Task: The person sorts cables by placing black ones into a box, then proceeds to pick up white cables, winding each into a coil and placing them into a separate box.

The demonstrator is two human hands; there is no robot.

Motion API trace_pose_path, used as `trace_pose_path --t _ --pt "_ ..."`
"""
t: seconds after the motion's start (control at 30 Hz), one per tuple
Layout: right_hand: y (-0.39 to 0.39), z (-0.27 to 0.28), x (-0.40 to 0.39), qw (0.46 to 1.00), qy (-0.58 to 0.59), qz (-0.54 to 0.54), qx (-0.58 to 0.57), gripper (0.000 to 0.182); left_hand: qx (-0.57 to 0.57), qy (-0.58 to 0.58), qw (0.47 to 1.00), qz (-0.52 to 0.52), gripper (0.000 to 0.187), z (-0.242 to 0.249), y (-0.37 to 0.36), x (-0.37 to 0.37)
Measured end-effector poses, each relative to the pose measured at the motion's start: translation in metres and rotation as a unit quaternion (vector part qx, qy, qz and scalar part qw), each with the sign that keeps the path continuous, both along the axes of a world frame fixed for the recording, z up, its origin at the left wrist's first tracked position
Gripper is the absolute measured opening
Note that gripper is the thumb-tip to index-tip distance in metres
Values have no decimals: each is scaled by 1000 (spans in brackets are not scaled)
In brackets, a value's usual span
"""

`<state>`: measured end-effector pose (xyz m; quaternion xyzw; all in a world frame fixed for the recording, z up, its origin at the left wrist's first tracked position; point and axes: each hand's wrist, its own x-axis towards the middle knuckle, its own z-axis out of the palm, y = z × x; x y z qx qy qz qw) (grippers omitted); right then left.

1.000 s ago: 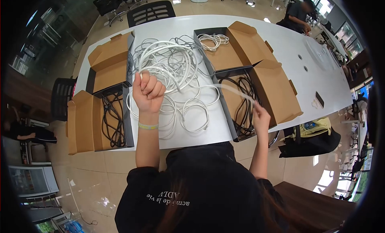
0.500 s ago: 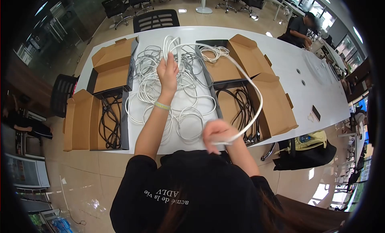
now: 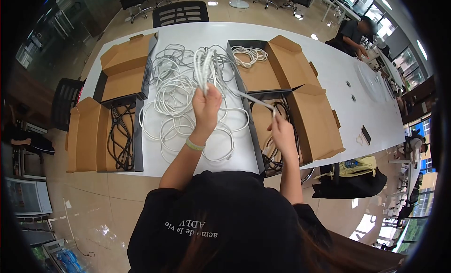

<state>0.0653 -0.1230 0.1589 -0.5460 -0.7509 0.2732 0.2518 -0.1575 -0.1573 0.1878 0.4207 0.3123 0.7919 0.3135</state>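
Note:
My left hand is closed around a looped bundle of white cable, held up above the table. A stretch of that cable runs to my right hand, whose fingers pinch it near its end over the front right box. Below my left hand lies a pile of loose white and grey cables, spread over the middle of the table. A coiled white cable lies in the back right cardboard box. Black cables fill part of the front right box, partly hidden by my right hand.
On the left stand two more open boxes: the back one shows bare cardboard, the front one holds black cables. A phone lies on the white table at right. Another person sits at the far right.
My right hand has moved up and forward from near my body to over the front right box. The wide cable arc is now a shorter, straighter stretch, and my left hand sits slightly lower.

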Motion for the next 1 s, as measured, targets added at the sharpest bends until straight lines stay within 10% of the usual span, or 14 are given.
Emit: trace_pose_path --t 0.13,0.23,0.6,0.83,0.9,1.0 --pt "-9 8 -14 966 -157 197 -50 22 -33 353 928 119 32 -11 4 1" --pt "-10 24 -13 923 -53 346 -162 40 -22 553 826 109 35 -26 8 -1" --pt "21 31 36 795 393 285 -364 13 -18 686 725 -53 51 -62 -12 1" --pt "31 -4 38 625 655 355 -234 43 -50 699 712 -34 36 -75 -1 -5" --pt "30 -7 41 742 590 215 -235 29 -39 695 717 -36 33 -71 0 -2" --pt "27 -9 33 774 594 115 -186 13 -23 691 721 -48 27 -72 1 0"
